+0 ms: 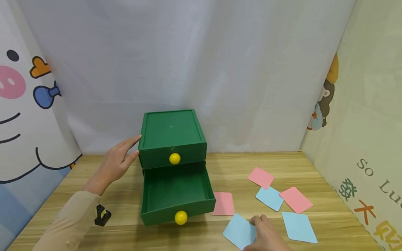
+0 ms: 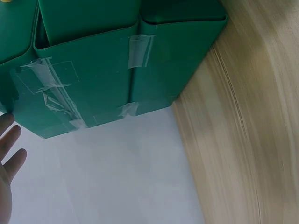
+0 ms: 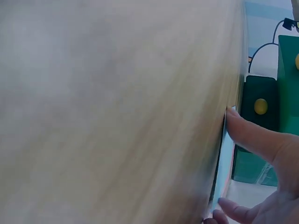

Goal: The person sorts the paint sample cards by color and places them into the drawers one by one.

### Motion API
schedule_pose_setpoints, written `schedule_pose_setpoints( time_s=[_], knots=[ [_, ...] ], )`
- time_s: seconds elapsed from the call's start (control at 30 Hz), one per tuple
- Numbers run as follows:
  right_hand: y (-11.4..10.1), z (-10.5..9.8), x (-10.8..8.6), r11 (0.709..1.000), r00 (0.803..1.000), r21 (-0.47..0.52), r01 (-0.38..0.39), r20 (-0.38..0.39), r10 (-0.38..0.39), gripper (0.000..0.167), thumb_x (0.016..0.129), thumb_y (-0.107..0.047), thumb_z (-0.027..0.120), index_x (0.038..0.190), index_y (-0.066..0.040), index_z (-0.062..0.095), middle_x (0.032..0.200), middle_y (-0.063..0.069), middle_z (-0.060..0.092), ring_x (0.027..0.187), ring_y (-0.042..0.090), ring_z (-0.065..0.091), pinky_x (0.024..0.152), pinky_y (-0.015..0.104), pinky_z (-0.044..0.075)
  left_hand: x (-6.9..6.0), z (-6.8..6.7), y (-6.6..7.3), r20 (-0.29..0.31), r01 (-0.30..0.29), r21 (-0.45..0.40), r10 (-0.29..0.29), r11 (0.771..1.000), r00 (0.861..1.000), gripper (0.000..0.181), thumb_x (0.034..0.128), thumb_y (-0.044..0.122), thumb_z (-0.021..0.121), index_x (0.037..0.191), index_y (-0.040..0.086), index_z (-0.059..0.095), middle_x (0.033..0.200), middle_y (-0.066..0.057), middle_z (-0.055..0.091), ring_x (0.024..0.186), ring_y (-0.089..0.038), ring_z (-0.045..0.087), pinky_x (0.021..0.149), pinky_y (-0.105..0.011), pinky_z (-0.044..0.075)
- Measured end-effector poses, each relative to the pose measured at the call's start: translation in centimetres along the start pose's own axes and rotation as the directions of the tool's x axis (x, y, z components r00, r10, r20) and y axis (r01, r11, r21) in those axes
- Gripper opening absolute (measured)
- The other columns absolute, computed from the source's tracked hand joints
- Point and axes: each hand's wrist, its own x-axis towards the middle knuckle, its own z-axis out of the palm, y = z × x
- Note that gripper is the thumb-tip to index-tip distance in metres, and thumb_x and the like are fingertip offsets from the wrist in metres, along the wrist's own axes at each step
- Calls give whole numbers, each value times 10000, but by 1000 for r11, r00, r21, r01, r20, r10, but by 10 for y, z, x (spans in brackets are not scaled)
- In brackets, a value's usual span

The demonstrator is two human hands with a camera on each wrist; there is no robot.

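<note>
My left hand [image 1: 117,158] lies against the left side of a green drawer cabinet [image 1: 171,129], fingers extended, in the head view. The cabinet's lower drawer [image 1: 179,193] is pulled out, its bare green floor showing; the upper drawer [image 1: 157,158] is closed. Both have yellow knobs. At the front, my right hand [image 1: 267,235] holds a blue card [image 1: 239,230] at its right side. From the right wrist, the same blue card [image 3: 224,163] appears edge-on between thumb and fingertips, close to the tabletop. In the left wrist view, my left fingers [image 2: 15,163] show near the taped cabinet side [image 2: 103,79].
A pink card [image 1: 224,204] lies beside the open drawer. To the right are two more pink cards [image 1: 261,177] and two blue cards [image 1: 299,226], some overlapping. A small black object [image 1: 102,215] shows by the left sleeve. White cloth [image 1: 251,76] hangs behind the wooden table [image 1: 122,223].
</note>
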Motion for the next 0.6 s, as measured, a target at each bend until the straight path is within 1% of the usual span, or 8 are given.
schedule_pose_setpoints(
  time_s=[0.1,0.2,0.3,0.33,0.4,0.47,0.5,0.6],
  knots=[
    [0,-3,4,999,1000,52,-16,14,16,634,442,-196,898,921,-6,526,843,70,453,755,197,435,638,304,416,0,0,1,2,3,-2,-3,1000,1000,448,956,183,469,1361,4,397,1302,-239,457,1152,-409,450,911,-566,382],
    [1,-6,7,990,999,142,-13,37,8,583,495,-108,879,925,12,504,856,72,483,771,195,469,644,284,440,0,0,2,4,9,-5,-9,1000,1000,450,955,182,471,1364,10,394,1303,-237,456,1154,-409,449,913,-568,380],
    [4,-9,9,964,998,266,0,64,-18,470,582,-2,818,919,45,495,832,67,499,735,175,470,601,236,433,0,0,1,6,13,-5,-13,1000,1000,451,955,181,470,1368,15,391,1305,-236,455,1154,-408,450,914,-569,379],
    [5,-9,10,951,997,309,16,64,-37,420,610,37,787,913,58,495,818,63,500,718,156,459,585,225,424,0,0,1,6,14,-4,-14,1000,1000,452,955,181,470,1368,17,391,1305,-235,456,1153,-407,451,914,-569,379],
    [6,-11,11,933,996,358,44,51,-67,314,668,91,717,902,68,510,788,51,491,670,110,427,552,200,400,0,0,1,6,13,-4,-13,1000,1000,452,955,179,470,1368,15,390,1304,-236,456,1151,-406,453,913,-569,380],
    [5,-15,12,922,995,380,81,26,-98,218,714,126,644,892,69,531,770,41,480,642,71,401,537,190,390,0,0,1,5,13,-4,-13,1000,1000,451,955,178,471,1367,13,391,1303,-237,456,1147,-406,455,911,-569,382],
    [4,-17,13,920,993,376,106,5,-116,190,727,136,616,888,66,543,767,37,481,634,54,398,535,187,394,0,0,1,5,13,-4,-13,1000,1000,451,955,178,470,1367,12,391,1303,-237,456,1148,-406,455,911,-569,382],
    [-2,-27,16,927,989,345,147,-31,-145,150,766,129,577,891,46,573,774,30,500,657,37,417,557,190,416,0,0,0,4,14,-5,-14,1000,1000,450,955,175,471,1366,9,392,1303,-238,456,1145,-405,457,911,-568,382]
  ],
)
